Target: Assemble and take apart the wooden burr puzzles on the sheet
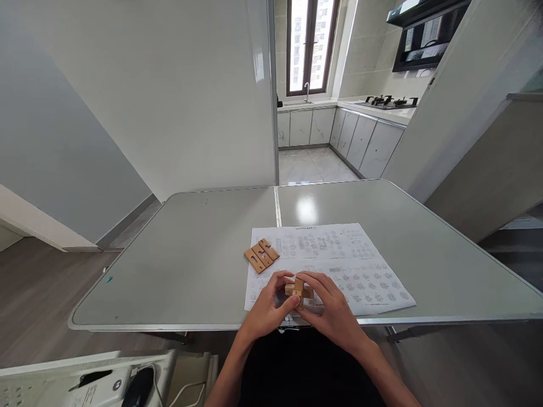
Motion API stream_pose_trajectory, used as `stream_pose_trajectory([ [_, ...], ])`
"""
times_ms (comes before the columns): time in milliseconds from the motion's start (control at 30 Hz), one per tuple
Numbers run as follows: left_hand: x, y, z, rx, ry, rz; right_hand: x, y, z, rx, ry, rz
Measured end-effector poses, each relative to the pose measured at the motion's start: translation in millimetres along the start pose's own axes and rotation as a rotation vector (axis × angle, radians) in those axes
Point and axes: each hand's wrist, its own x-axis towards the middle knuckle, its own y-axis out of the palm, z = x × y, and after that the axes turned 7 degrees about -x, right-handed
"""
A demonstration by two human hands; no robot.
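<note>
Close to my body, at the table's front edge, several small wooden puzzle blocks are fitted together crosswise. My left hand grips them from the left, its thumb pressed on the front. From the right, my right hand holds the same blocks between thumb and fingers. Beneath my hands lies a printed instruction sheet with rows of small diagrams. Just beyond my left hand, flat wooden pieces with cut-out slots rest side by side, partly on the sheet's left edge. My fingers hide part of the blocks.
The grey-green folding table has a metal rim and a centre seam. A tiny green bit lies near its left edge. At lower left, a pale tray holds a white box, a dark object and cables. A kitchen lies beyond the table.
</note>
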Motion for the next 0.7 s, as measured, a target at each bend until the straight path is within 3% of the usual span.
stream_pose_trajectory([
  [367, 1, -2, 11, -0.103, -0.044, -0.033, -12, -11, -5, 0.033, 0.091, 0.101],
  [700, 0, -3, 10, -0.083, -0.059, -0.025, -8, -14, -6, 0.050, 0.028, 0.044],
])
